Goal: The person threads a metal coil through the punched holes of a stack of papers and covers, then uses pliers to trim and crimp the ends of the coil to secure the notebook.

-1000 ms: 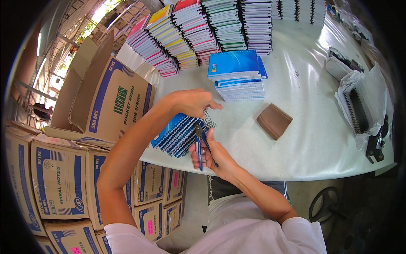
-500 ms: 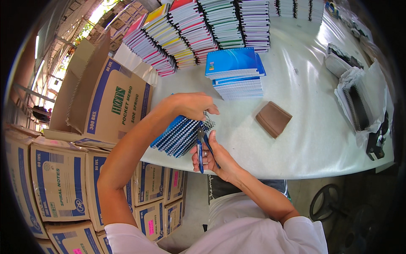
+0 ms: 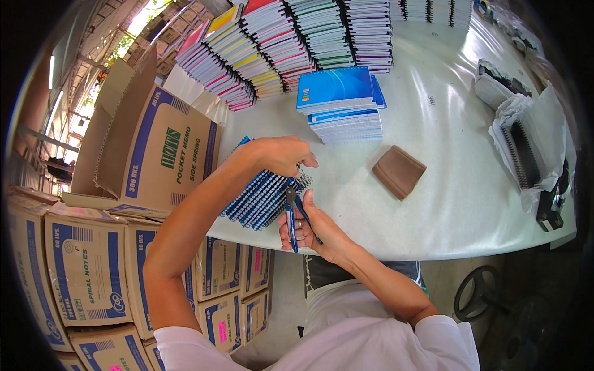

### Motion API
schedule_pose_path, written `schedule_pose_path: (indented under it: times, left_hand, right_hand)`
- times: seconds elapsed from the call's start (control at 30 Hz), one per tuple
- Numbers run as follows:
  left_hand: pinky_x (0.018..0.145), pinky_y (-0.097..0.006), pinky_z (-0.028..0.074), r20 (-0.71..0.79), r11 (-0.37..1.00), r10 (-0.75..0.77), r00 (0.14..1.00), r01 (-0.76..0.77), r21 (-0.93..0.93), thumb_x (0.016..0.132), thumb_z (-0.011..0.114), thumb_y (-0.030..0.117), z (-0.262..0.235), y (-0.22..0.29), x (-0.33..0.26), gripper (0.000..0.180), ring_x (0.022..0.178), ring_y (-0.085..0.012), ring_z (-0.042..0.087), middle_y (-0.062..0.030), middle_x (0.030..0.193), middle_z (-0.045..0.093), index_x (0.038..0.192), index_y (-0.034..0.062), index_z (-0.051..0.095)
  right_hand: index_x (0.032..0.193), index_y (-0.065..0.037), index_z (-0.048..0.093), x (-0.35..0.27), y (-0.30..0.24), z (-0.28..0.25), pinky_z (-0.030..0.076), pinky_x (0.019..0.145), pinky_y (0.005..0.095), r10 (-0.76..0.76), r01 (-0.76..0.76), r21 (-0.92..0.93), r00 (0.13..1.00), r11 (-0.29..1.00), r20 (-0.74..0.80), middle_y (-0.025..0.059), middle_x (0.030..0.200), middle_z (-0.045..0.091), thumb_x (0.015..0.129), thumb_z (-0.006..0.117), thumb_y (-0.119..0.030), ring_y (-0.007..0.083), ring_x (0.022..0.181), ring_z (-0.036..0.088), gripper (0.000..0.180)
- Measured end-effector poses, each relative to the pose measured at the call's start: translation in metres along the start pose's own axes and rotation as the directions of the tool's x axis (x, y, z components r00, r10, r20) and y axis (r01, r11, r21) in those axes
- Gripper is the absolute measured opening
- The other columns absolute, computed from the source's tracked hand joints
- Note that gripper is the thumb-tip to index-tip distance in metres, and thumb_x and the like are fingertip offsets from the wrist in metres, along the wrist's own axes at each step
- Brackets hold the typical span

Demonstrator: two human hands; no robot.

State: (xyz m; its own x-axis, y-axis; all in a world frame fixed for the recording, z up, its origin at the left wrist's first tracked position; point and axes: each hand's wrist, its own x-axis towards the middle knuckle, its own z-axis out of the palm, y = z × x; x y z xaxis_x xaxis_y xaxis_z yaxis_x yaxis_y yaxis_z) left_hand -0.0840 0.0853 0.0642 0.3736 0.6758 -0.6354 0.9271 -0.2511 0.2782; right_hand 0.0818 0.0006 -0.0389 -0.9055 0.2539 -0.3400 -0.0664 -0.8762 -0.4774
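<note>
A stack of blue spiral notebooks (image 3: 257,201) lies at the table's near left edge, its wire bindings facing me and the coil ends (image 3: 304,179) jutting out on the right. My left hand (image 3: 281,154) reaches over the stack, its fingers bent down at those coil ends; what they pinch is hidden. My right hand (image 3: 318,232) grips blue-handled pliers (image 3: 291,216) from below. Their dark jaws point up and lie against the coil ends, just under my left fingers. The handles are spread somewhat apart in my palm.
Behind stands a pile of blue notebooks (image 3: 346,123), with tall stacks of coloured notebooks (image 3: 278,46) beyond. A brown block-like object (image 3: 399,173) lies right of my hands. Wrapped wire coils (image 3: 521,154) sit far right. An open carton (image 3: 167,148) and stacked cartons (image 3: 86,266) stand left.
Both hands and the pliers keep nearly the same place at the coil ends. The whole view has shifted very slightly.
</note>
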Motion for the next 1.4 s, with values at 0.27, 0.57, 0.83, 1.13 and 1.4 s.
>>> schedule_pose_path:
  times: [0.27, 0.57, 0.83, 1.13, 1.4]
  left_hand:
    - [0.097, -0.038, 0.049, 0.050, 0.996, -0.084, 0.995, 0.085, -0.012, 0.076, 0.066, 0.000, -0.005, 0.013, 0.003, 0.051, 0.115, -0.0365, 0.059, -0.0191, 0.136, 0.056, 0.127, -0.0003, 0.060]
    - [0.099, -0.039, 0.047, 0.067, 0.998, -0.064, 0.996, 0.064, 0.015, 0.076, 0.066, 0.001, 0.003, 0.004, 0.008, 0.051, 0.120, -0.0373, 0.057, -0.0200, 0.135, 0.056, 0.126, -0.0016, 0.060]
    - [0.097, -0.041, 0.047, 0.093, 0.990, -0.133, 0.987, 0.128, 0.057, 0.079, 0.068, 0.007, 0.003, 0.009, 0.010, 0.038, 0.117, -0.0377, 0.058, -0.0197, 0.137, 0.054, 0.116, 0.0013, 0.068]
    - [0.096, -0.041, 0.048, 0.106, 0.994, -0.100, 0.989, 0.095, 0.048, 0.080, 0.068, 0.008, 0.008, 0.000, 0.015, 0.032, 0.116, -0.0377, 0.059, -0.0189, 0.137, 0.055, 0.110, -0.0004, 0.070]
    - [0.096, -0.041, 0.048, 0.168, 0.970, -0.225, 0.960, 0.204, 0.135, 0.082, 0.069, 0.011, 0.007, 0.017, 0.020, 0.033, 0.116, -0.0364, 0.059, -0.0176, 0.134, 0.058, 0.114, 0.0012, 0.069]
  right_hand:
    - [0.097, 0.000, 0.060, 0.028, 0.010, -0.037, 0.056, 0.073, 0.0367, -0.073, -0.138, 0.377, 0.866, 0.916, 0.495, 0.0094, 0.077, 0.062, 0.092, 0.022, -0.074, 0.0214, 0.068, 0.063, 0.083]
    - [0.095, -0.002, 0.061, -0.001, -0.001, 0.000, 0.054, 0.065, 0.0325, 0.036, -0.036, -0.014, 0.999, 0.999, -0.014, 0.0095, 0.074, 0.061, 0.094, 0.021, -0.072, 0.0192, 0.066, 0.062, 0.081]
    - [0.093, -0.003, 0.060, 0.012, -0.002, -0.013, 0.053, 0.064, 0.0310, 0.053, -0.055, 0.048, 0.997, 0.997, 0.051, 0.0050, 0.069, 0.054, 0.095, 0.023, -0.072, 0.0181, 0.062, 0.057, 0.079]
    - [0.091, -0.003, 0.060, -0.002, -0.002, -0.005, 0.051, 0.063, 0.0322, -0.011, 0.010, -0.015, 0.993, 1.000, -0.117, 0.0051, 0.070, 0.053, 0.094, 0.025, -0.073, 0.0183, 0.061, 0.055, 0.078]
    - [0.078, -0.006, 0.053, -0.006, -0.003, -0.005, 0.028, 0.048, 0.0279, 0.036, -0.025, 0.098, 0.993, 0.995, -0.112, 0.0003, 0.059, 0.038, 0.094, 0.028, -0.073, 0.0123, 0.048, 0.029, 0.073]
